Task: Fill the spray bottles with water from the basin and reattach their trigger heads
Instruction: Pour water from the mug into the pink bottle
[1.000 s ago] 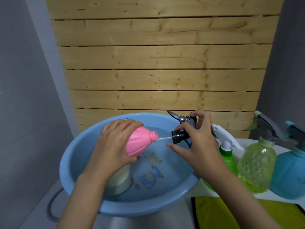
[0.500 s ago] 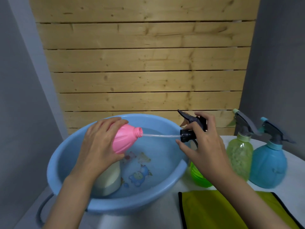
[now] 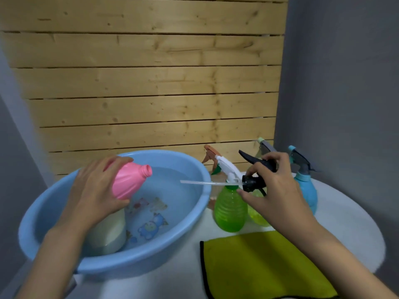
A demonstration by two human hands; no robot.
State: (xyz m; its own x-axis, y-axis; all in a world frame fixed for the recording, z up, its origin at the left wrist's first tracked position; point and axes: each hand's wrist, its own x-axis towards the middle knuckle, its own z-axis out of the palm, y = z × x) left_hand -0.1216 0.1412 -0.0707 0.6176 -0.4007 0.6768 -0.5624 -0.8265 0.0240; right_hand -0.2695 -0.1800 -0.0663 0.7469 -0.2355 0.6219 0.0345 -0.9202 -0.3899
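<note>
My left hand [image 3: 95, 190] grips a pink bottle [image 3: 129, 182], tilted with its open neck pointing right, above the blue basin [image 3: 54, 212] of water. My right hand [image 3: 274, 190] holds a black trigger head [image 3: 254, 180] over the table right of the basin. Its clear dip tube [image 3: 196, 182] points left and hangs free of the pink bottle's neck. A cream bottle [image 3: 110, 231] stands in the basin under my left hand.
A green bottle [image 3: 230, 210] with a white trigger, a yellow-green bottle [image 3: 258, 216] behind my right hand and a blue bottle [image 3: 306, 190] stand on the white round table [image 3: 345, 229]. A yellow cloth [image 3: 259, 266] lies in front. An orange trigger nozzle [image 3: 210, 151] shows behind.
My right hand has drawn the trigger head to the right, pulling the dip tube fully out of the pink bottle. The view has shifted left and down.
</note>
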